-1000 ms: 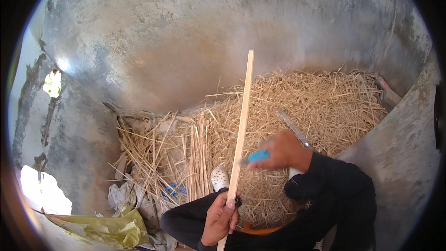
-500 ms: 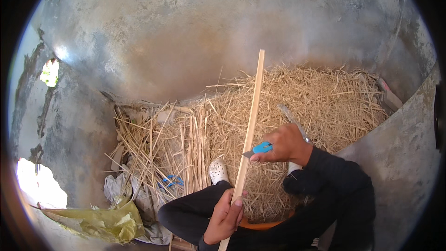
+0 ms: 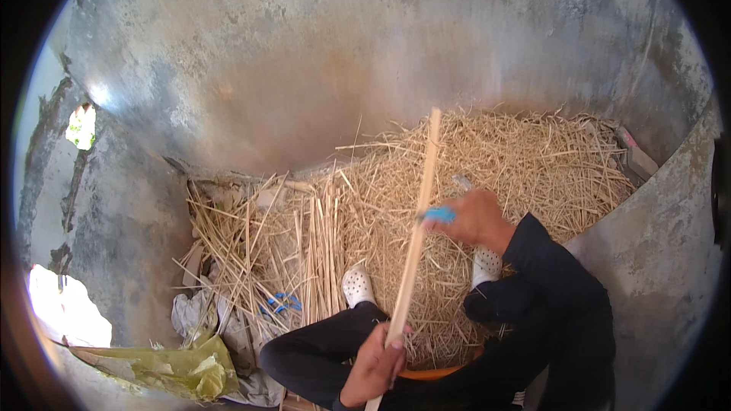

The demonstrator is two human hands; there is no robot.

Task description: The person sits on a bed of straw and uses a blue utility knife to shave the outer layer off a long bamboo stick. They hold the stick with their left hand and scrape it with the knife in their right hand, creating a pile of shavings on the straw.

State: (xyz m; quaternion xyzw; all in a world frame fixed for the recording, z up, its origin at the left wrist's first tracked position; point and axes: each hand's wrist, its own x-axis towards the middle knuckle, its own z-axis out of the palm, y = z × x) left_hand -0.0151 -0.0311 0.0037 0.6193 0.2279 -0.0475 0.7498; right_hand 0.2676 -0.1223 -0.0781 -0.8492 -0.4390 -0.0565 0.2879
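Head view. Wooden strip (image 3: 412,270): pale, yellowish-tan, long, straight, narrow, flat-sided; looks smooth, though blur hides fine grain. It's held above the left part of the straw pile (image 3: 525,175). Long axis runs near-to-far, leaning right at the far end; that end points at the pile's back edge and the wall (image 3: 320,76) behind it.

Left hand (image 3: 375,365), near side of the pile, is wrapped around the strip's near part, thumb on top. Right hand (image 3: 481,217), over the pile, is closed on a blue-handled knife (image 3: 439,215) at the strip's right edge (blade smeared, can't tell how deep it sits).

Left of the pile: loose thin sticks (image 3: 324,247), something blue (image 3: 282,303) among them. Nearer, also left: yellow sheet (image 3: 199,371).
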